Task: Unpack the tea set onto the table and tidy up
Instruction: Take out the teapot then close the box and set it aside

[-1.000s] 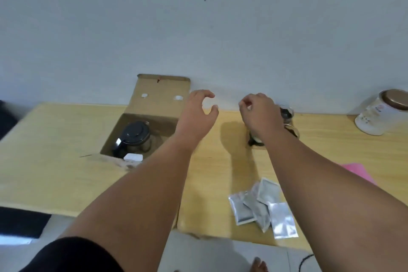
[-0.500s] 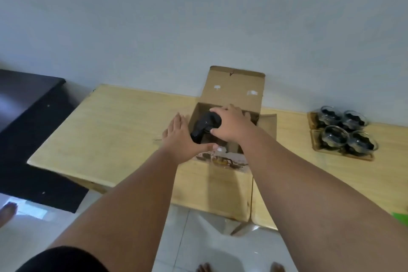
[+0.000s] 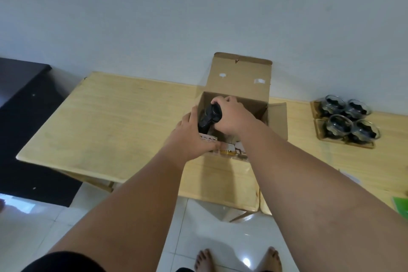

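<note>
An open cardboard box (image 3: 240, 77) stands on the wooden table (image 3: 114, 115) with its back flap raised. My right hand (image 3: 231, 117) reaches into the box and is closed around the black top and handle of a teapot (image 3: 208, 116). My left hand (image 3: 194, 137) grips the box's near left corner from outside. The teapot's glass body is mostly hidden by my hands and the box wall. Several glass cups (image 3: 348, 117) with black handles sit on a wooden tray (image 3: 318, 132) at the right.
A dark cabinet (image 3: 24, 121) stands left of the table. A green item (image 3: 401, 204) lies at the table's right front edge. The white wall runs close behind the box. White tiled floor and my bare feet (image 3: 238, 260) are below.
My view swung left from the cup tray to the box. My right hand left the cups and closed on the teapot in the box; my left hand took hold of the box.
</note>
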